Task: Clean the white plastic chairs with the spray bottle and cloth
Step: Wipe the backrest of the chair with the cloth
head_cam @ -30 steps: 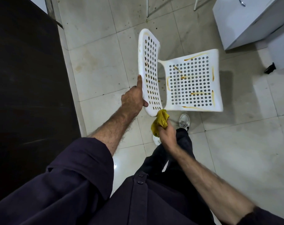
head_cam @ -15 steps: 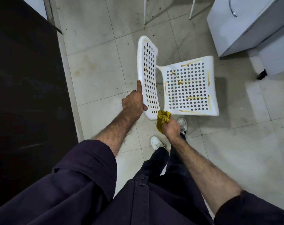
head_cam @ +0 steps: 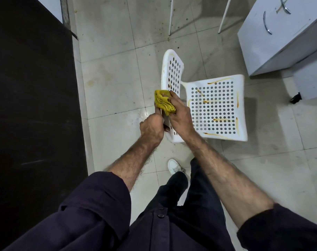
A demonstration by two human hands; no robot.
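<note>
A white perforated plastic chair [head_cam: 217, 109] stands on the tiled floor, its seat streaked with orange-brown stains and its backrest toward me on the left. My left hand [head_cam: 151, 128] grips the near edge of the backrest. My right hand [head_cam: 179, 113] holds a folded yellow cloth [head_cam: 164, 103] against the backrest's edge, just above my left hand. No spray bottle is in view.
A dark table or counter [head_cam: 32, 105] fills the left side. A grey cabinet [head_cam: 281, 33] with curved handles stands at the upper right. Thin white legs [head_cam: 171, 15] of other furniture rise at the top. My white shoe [head_cam: 174, 166] is below the chair.
My right hand has lifted the cloth from the backrest's lower corner up to its edge, above my left hand. My left forefinger no longer points along the backrest.
</note>
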